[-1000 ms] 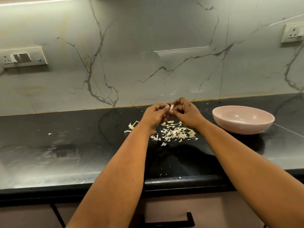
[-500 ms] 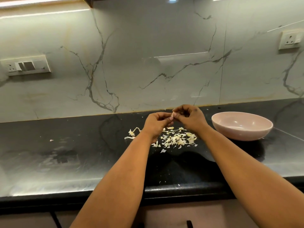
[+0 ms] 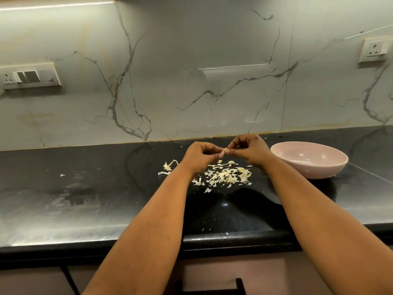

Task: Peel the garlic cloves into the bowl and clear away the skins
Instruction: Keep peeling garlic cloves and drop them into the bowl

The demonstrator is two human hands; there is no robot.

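A small garlic clove (image 3: 223, 152) sits pinched between the two hands, held above the black countertop (image 3: 106, 199) and just to the left of the pink bowl (image 3: 310, 159). The clove is pale cream, slender and slightly tapered, with a thin strip of skin lifting at its upper end; most of it is hidden by the fingertips, so how much skin it carries cannot be told.

The left hand (image 3: 198, 157) has its fingers curled inward, thumb and forefinger closed on the clove's left side. The right hand (image 3: 247, 150) mirrors it — fingers bent tightly, thumb tip pressed against the clove's right end. The two hands nearly touch at the clove.

Directly below the hands, left of the bowl, lies a loose heap of garlic skins (image 3: 227, 176): papery flakes, off-white to pale yellow, some curled. A stringy, stalk-like scrap (image 3: 169, 166) lies further left of the bowl, apart from the heap, and one tiny fleck (image 3: 62, 175) sits well away to the left. A few crumbs are scattered nearer the counter's front edge.

The bowl is wide, shallow and glossy — its visible inside shows only reflections. Behind it rises a grey-veined marble backsplash (image 3: 191, 71) with a socket (image 3: 375, 50) above the bowl and a switch plate (image 3: 29, 76) far to the left.
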